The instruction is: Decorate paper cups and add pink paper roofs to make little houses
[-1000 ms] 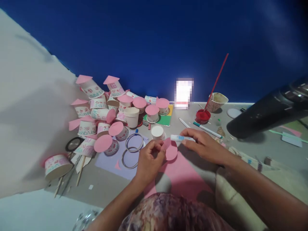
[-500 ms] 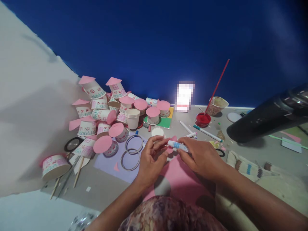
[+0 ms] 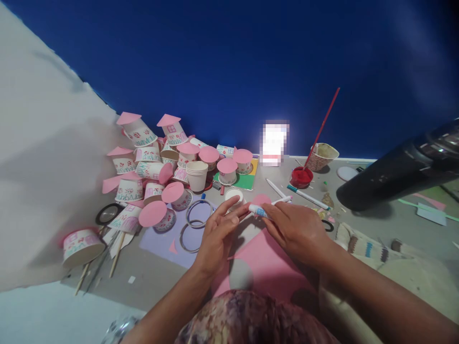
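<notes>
The person wears a garment mottled in dusky purple, brown and cream, forearms bare.

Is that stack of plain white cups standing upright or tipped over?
Upright. The stack of white paper cups stands with its wider, rimmed end on top and narrower end down.

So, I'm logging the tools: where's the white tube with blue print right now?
The white tube is just right of centre in the head view, held in the right hand, its tip close by the left hand.
</notes>
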Demonstrator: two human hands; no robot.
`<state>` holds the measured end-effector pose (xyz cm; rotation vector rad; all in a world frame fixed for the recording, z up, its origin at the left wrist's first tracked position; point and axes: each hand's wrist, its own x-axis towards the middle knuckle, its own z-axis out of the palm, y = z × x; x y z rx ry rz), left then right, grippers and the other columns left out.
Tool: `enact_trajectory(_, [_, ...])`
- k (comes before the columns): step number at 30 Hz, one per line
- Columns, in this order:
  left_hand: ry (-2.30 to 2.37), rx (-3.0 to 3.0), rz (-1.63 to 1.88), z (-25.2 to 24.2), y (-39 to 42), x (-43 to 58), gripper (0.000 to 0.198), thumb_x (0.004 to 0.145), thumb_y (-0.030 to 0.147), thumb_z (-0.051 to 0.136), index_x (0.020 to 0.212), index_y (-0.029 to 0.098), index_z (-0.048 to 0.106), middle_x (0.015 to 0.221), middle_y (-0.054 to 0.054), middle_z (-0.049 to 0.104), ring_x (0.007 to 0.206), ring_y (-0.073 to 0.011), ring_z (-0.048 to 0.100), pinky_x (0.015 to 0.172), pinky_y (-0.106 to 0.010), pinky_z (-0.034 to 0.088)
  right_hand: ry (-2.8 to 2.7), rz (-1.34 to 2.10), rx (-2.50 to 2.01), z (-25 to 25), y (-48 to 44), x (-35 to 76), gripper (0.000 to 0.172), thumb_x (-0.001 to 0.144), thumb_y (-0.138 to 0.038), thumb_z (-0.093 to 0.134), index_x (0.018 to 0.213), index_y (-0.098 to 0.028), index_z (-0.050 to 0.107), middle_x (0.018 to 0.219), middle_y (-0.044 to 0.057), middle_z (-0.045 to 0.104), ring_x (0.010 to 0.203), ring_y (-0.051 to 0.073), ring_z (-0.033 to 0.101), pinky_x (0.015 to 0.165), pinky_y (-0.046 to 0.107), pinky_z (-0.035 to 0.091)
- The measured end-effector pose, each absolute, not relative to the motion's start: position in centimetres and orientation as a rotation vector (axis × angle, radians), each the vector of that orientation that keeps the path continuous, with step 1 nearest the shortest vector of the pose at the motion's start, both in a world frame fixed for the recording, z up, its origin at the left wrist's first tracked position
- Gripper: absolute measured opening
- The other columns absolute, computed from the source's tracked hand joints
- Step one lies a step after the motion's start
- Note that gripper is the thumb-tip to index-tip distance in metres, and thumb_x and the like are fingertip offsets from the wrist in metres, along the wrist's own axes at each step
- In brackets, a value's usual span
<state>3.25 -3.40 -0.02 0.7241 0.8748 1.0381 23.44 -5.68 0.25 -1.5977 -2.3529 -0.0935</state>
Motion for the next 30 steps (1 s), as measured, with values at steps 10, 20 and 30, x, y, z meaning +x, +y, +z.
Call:
enact_trajectory(10, [0.858,0.707,1.05,1.4,-2.8,2.9,0.048,0.076,0.029,0.08,0.121,0.017,0.072,0.111,-0.013,0.083,0.116,-0.0311,0.075,0.118,-0.052,0.046,-2.227,0.062,-1.539,0.1,-5.5,23.9,0.033,0.107,-0.034,0.048,0.123,-0.022,0.075,0.09,0.008,0.079,0.074,0.023,0.067,0.063,0.036,0.033])
enact_trajectory(20, [0.65,0.854,1.091,0.8,-3.3,3.2,0.046,0.09,0.041,0.076,0.132,0.02,0.072,0.136,-0.013,0.075,0.135,-0.0292,0.065,0.12,-0.042,0.045,-1.645,0.91,-1.484,1.8,-4.4,24.3,0.03,0.101,-0.036,0.055,0.111,-0.024,0.081,0.086,0.001,0.081,0.075,0.019,0.069,0.066,0.029,0.045])
enact_trajectory(30, [0.802,0.785,1.071,1.5,-3.1,3.0,0.065,0.082,0.047,0.084,0.137,0.017,0.067,0.126,-0.016,0.079,0.123,-0.0313,0.072,0.113,-0.043,0.05,-2.135,0.219,-1.531,0.1,-5.3,24.3,0.039,0.111,-0.043,0.045,0.129,-0.022,0.074,0.093,0.007,0.082,0.078,0.022,0.072,0.066,0.031,0.036])
